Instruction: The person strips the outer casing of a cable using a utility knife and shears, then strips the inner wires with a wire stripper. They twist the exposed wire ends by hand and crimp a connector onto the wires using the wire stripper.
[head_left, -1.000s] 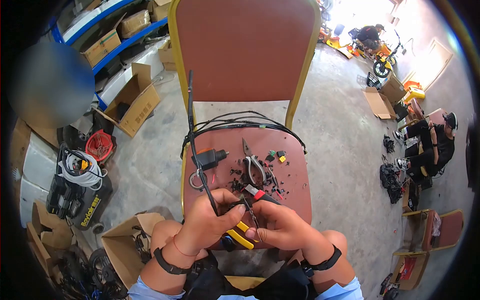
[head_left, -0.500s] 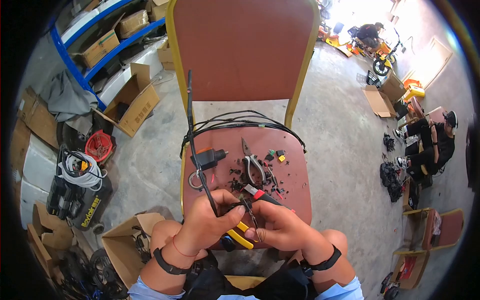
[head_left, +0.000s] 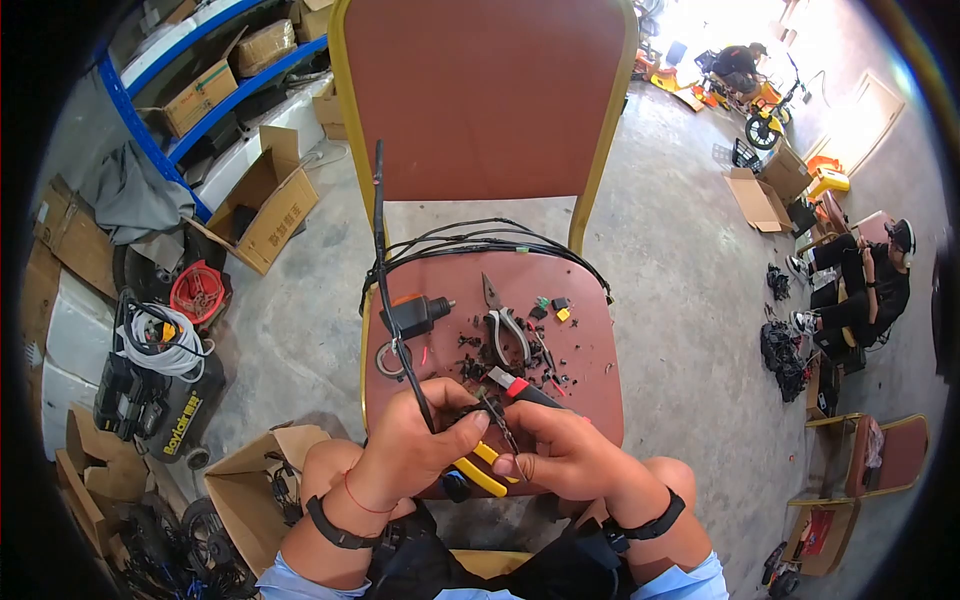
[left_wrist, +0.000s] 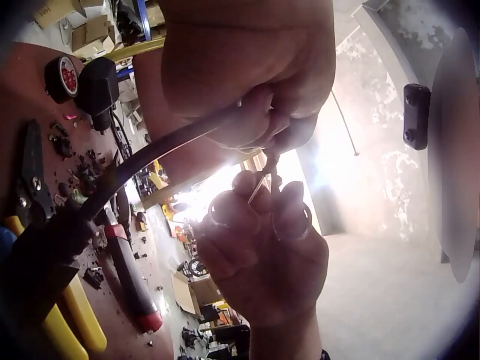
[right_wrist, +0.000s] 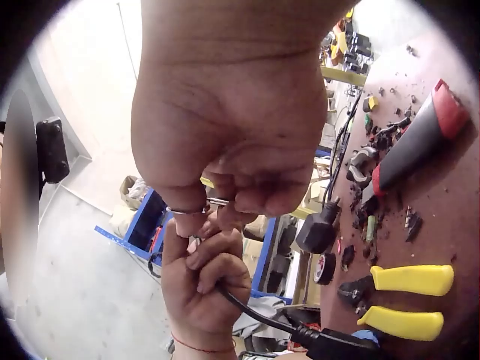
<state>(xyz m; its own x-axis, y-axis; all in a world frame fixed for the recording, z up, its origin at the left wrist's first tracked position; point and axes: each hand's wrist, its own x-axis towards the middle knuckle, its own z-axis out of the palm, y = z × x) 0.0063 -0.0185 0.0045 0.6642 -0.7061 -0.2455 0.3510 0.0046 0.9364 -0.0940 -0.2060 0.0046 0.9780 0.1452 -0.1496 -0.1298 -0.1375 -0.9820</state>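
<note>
My left hand (head_left: 430,430) grips a black cable (head_left: 383,260) whose free length rises past its thumb side over the chair seat. Facing it, my right hand (head_left: 570,455) pinches a thin, dark, partly shiny strand (head_left: 508,432) between thumb and fingers. The two hands' fingertips meet closely in the right wrist view, largely hiding the cable end. Just under the hands lies a yellow-handled hand tool (right_wrist: 412,281). A red and black utility knife (head_left: 525,388) rests beyond the right fingers, beside grey-handled pliers (head_left: 512,340).
The red chair seat (head_left: 595,390) carries black scraps, a dark plug-ended block (head_left: 418,315) and a tape roll (head_left: 392,360). Cables (head_left: 470,240) loop behind it. Cardboard boxes (head_left: 265,205) stand left; a seated person (head_left: 870,290) is at right.
Both hands stay almost in place, with a slight shift of the right thumb along the strand. A blurred round patch at upper left in the earliest head view is gone.
</note>
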